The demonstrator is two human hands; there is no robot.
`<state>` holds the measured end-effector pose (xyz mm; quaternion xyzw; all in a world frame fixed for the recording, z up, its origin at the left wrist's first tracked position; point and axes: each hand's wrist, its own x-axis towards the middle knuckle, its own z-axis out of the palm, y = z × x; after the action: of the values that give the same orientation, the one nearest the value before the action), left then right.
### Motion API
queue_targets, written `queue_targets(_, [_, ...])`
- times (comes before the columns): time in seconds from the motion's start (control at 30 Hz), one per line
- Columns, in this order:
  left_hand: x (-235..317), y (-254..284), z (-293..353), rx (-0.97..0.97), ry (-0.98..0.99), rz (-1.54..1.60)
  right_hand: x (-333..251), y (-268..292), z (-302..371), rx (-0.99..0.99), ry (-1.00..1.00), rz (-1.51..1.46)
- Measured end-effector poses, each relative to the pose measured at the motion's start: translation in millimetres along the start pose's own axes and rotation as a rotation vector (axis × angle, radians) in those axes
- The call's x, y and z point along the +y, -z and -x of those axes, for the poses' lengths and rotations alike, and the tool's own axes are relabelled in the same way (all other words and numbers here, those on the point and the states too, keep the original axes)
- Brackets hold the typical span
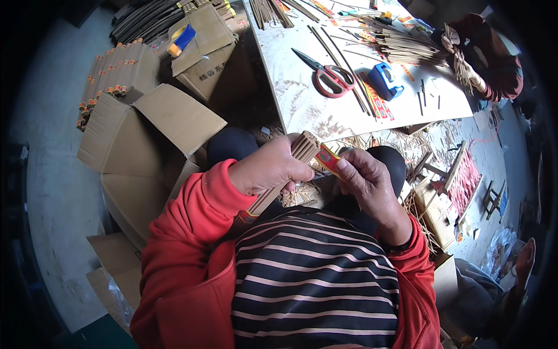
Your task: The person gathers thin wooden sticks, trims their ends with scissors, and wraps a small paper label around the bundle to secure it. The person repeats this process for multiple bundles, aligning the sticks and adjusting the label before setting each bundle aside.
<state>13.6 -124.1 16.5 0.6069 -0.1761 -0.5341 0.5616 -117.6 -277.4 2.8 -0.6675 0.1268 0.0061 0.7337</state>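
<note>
My left hand point(270, 166) is wrapped round a bundle of brown incense sticks point(304, 148), held at a slant above my lap. A red and yellow band shows round the bundle's lower end, by my striped shirt. Between the thumb and fingers of my right hand point(367, 174) is a red and yellow paper label point(328, 159). Its far end reaches the side of the bundle near the top; whether it is stuck there I cannot tell. Beyond my hands, on the white table point(299, 110), lie red-handled scissors point(330, 78) and a blue tape dispenser point(384, 81).
Left of me stands an open cardboard box point(131, 157), with banded bundles point(110, 72) stacked behind it. A closed carton point(206, 58) bears another tape dispenser point(182, 41). Loose sticks point(401, 46) spread across the table, where a co-worker's hands point(465, 61) hold some. A stool point(462, 186) stands at right.
</note>
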Motion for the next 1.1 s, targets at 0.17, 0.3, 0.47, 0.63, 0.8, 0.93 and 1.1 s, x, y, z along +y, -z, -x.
queue_targets(0.17, [-9.9,-3.1,-8.6,-0.050,0.006,0.001,3.8,-11.3,-2.3,-0.061,0.058,-0.082])
queue_targets(0.3, [-15.3,1.6,-9.0,-0.061,-0.015,0.087,-4.3,-16.6,0.5,-0.089,0.085,-0.171])
queue_targets(0.47, [-13.0,-2.6,-9.4,-0.040,0.024,0.037,7.2,-19.3,-5.9,0.040,0.060,-0.108])
queue_targets(0.63, [-11.3,-3.6,-9.4,-0.043,0.058,0.041,13.0,-26.4,-10.7,0.129,0.046,-0.089])
queue_targets(0.8, [-11.0,-4.8,-9.0,-0.048,0.042,0.046,8.7,-27.6,-11.0,0.140,0.078,-0.062])
queue_targets(0.93, [-11.6,-6.4,-9.8,-0.052,0.053,0.033,9.1,-24.9,-10.9,0.160,0.076,0.033])
queue_targets(1.1, [-11.1,-5.6,-7.3,-0.103,0.047,0.069,4.0,-20.7,-9.8,0.164,0.062,0.081])
